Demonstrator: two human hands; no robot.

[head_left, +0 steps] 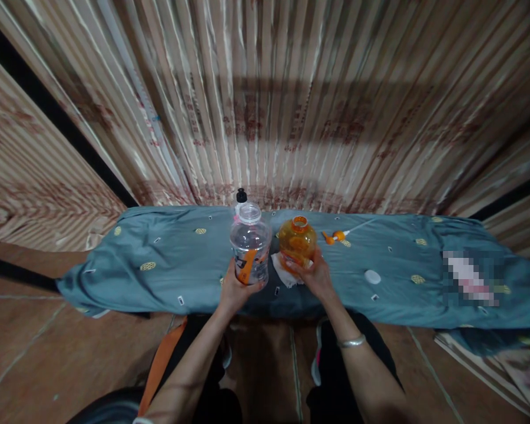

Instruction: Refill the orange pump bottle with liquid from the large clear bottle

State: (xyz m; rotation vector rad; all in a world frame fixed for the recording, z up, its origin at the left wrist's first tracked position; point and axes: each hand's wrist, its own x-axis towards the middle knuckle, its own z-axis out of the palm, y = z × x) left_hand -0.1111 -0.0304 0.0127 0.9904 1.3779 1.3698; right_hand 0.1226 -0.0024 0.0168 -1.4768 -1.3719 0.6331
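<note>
The left hand [235, 288] has its fingers closed around a clear bottle [249, 244], while the right hand [314, 275] grips an orange bottle [297, 240] on the worktop [168, 265].

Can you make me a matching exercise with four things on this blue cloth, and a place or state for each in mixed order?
Things:
1. clear bottle
2. orange jar
3. white cap
4. orange pump nozzle

Places or states:
A. lying alone on the blue cloth, to the right of both hands
B. held in the left hand, lid off
C. lying behind the jar, with a thin tube pointing right
D. held by the right hand, mouth open, above a white tissue

Pairs: 1-B, 2-D, 3-A, 4-C
</note>
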